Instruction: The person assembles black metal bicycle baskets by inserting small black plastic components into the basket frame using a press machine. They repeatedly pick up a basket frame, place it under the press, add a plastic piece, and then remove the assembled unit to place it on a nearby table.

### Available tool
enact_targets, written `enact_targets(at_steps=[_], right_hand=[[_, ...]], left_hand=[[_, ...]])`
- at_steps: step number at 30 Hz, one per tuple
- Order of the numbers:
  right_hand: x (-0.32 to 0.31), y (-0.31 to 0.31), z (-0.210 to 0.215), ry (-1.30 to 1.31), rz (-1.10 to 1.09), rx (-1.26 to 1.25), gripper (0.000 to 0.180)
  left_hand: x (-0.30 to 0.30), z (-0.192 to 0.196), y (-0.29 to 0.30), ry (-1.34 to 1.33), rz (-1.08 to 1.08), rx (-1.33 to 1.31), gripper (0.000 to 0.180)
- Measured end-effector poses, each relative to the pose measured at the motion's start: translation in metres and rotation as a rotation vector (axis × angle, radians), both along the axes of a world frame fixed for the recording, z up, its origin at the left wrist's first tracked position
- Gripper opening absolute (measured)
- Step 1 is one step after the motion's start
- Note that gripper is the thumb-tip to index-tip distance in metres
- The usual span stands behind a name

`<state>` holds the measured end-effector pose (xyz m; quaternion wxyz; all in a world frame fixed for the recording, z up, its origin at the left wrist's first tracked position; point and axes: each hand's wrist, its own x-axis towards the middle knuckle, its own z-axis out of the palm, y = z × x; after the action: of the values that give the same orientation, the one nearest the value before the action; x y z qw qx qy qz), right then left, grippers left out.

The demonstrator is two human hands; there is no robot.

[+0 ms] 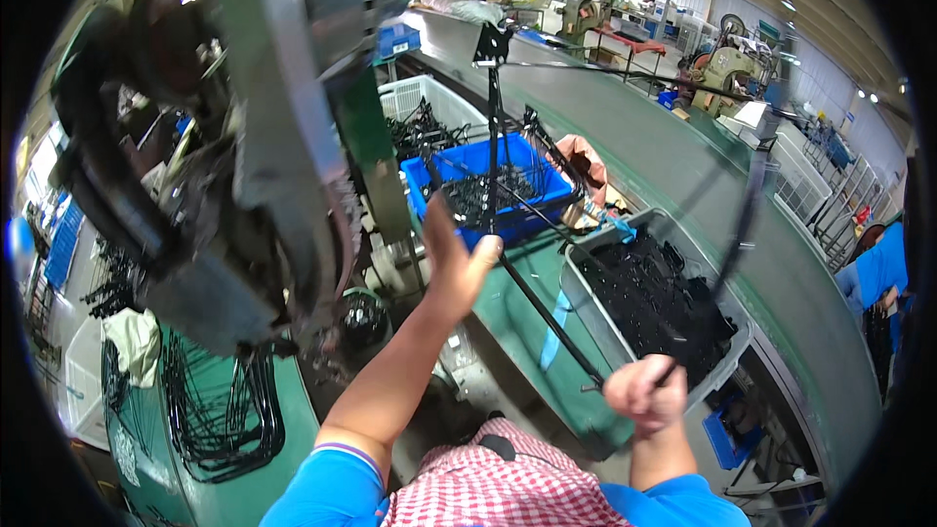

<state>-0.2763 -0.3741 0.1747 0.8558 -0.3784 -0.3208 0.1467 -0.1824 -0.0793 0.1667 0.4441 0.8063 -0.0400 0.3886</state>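
My right hand (644,392) is closed round one end of a black metal frame (547,312) made of thin bars. From there the frame reaches up and away, its far side blurred by motion at the right. Beside its upright bar is my left hand (457,259), fingers stretched upward and thumb apart. Whether that thumb touches the bar I cannot tell. Under the frame stand a blue bin (532,215) and a grey bin (737,337), both holding small black parts. A large grey-green machine (264,137) rises close to my left hand.
Several bent black frames (224,420) lie on a green surface at the lower left. A white crate (454,102) of black parts stands behind the blue bin. A long green conveyor (634,127) runs diagonally beyond the bins. Another person's blue clothing (878,263) shows at the far right.
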Motion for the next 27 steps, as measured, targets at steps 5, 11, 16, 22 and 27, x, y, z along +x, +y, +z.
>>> enact_targets(at_steps=[5, 11, 16, 22, 27], right_hand=[[0.12, -0.032, 0.013, -0.014, -0.309, 0.214, 0.035], [0.358, 0.017, -0.054, 0.345, -1.06, -0.229, 0.025], [0.506, 0.066, -0.114, -0.037, -1.045, -0.537, 0.029], [0.56, 0.092, -0.175, -0.264, -1.004, -1.532, 0.036], [0.545, 0.098, -0.173, -0.257, -0.907, -1.588, 0.054]], left_hand=[[0.082, -0.062, 0.038, 0.321, -0.457, -0.909, 0.084], [0.141, -0.076, 0.048, 0.175, -0.334, -0.956, 0.028], [0.172, -0.144, 0.075, 0.424, 0.265, -0.335, 0.036], [0.19, -0.188, 0.072, 0.45, 0.468, 0.072, 0.088], [0.198, -0.187, 0.069, 0.475, 0.314, 0.005, 0.089]])
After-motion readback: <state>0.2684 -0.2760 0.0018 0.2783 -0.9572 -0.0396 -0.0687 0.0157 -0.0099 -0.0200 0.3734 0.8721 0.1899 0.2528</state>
